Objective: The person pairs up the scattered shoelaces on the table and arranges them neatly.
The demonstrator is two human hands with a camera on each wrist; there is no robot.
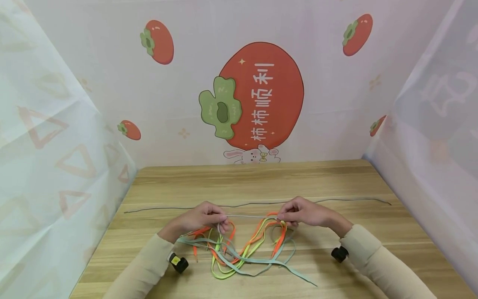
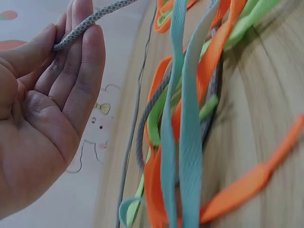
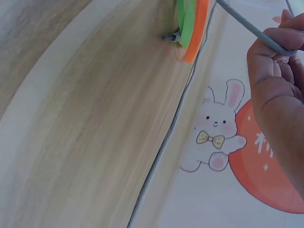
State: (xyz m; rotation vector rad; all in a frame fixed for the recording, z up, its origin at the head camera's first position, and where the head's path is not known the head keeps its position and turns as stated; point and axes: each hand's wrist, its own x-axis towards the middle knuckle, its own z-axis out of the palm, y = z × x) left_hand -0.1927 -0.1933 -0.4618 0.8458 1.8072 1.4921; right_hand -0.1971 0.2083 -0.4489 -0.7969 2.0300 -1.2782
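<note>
A grey round shoelace [image 1: 250,216] is stretched nearly straight between the two hands, over the table. My left hand [image 1: 207,216] pinches it between thumb and fingers; in the left wrist view its woven pattern shows at the fingertips of that hand [image 2: 61,90]. At the other end my right hand [image 1: 306,211] grips it, with curled fingers seen in the right wrist view around the cord [image 3: 259,33]. Beneath and in front of the hands lies a tangle of flat laces: orange [image 1: 278,245], yellow-green [image 1: 220,275] and pale teal [image 1: 261,261], with more grey cord among them.
Behind the hands, another thin grey lace [image 1: 160,208] runs laid out almost straight across the wooden table [image 1: 239,182]. White printed sheets form the back wall [image 1: 321,141] and both sides. A black wrist camera [image 1: 179,263] sits by the left sleeve, another [image 1: 340,254] by the right.
</note>
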